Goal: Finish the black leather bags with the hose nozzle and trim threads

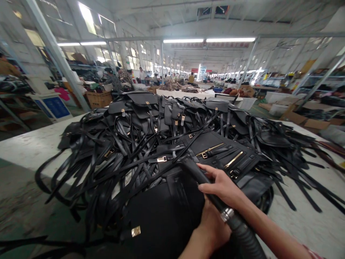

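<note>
My right hand (222,185) is wrapped around the black wand of a vacuum hose (192,169), thumb and forefinger on its upper side. A metal clamp (227,214) joins the wand to a ribbed hose (246,237). The wand's flat nozzle end points up and left, above a black bag (161,205) with a gold clasp (136,231). Below the wand, my left hand (214,223) grips this bag at its right side, with the fingertips hidden. Just beyond lies another black bag (215,140) with gold zips and buckles.
Black bags with long dangling straps (78,176) are heaped over a pale table (21,147). Several people are in the hall behind. Cardboard boxes (99,99) stand at the left back, and open cartons (309,120) at the right.
</note>
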Tool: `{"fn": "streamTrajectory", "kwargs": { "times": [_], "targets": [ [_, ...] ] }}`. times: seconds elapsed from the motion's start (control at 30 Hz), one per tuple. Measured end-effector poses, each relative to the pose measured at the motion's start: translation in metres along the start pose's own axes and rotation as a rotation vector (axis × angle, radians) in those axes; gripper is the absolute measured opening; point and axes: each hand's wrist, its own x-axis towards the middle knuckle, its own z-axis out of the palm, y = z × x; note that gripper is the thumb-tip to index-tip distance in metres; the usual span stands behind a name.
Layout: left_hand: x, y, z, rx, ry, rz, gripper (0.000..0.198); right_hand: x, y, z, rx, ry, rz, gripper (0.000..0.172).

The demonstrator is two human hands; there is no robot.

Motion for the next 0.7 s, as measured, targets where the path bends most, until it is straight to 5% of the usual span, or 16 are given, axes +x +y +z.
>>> {"fn": "streamTrajectory", "kwargs": {
  "times": [0.1, 0.2, 0.27, 0.5, 0.7],
  "targets": [
    [-0.018, -0.025, -0.052, 0.106, 0.08, -0.139, 0.045, -0.028, 0.011, -0.014, 0.044, 0.079, 0.04, 0.063],
    [-0.039, -0.067, -0.092, 0.269, 0.346, -0.523, 0.047, -0.045, 0.022, -0.017, 0.11, 0.131, 0.108, 0.066],
    [-0.046, -0.091, -0.105, 0.206, 0.36, -0.712, 0.052, -0.052, 0.027, -0.014, 0.143, 0.13, 0.116, 0.066],
    [-0.035, -0.128, -0.095, -0.047, 0.312, -0.77, 0.035, -0.057, 0.042, -0.001, 0.161, -0.055, 0.204, 0.069],
    [-0.025, -0.134, -0.094, -0.098, 0.285, -0.754, 0.03, -0.017, 0.05, 0.019, 0.152, -0.023, 0.145, 0.07]
  ]
}}
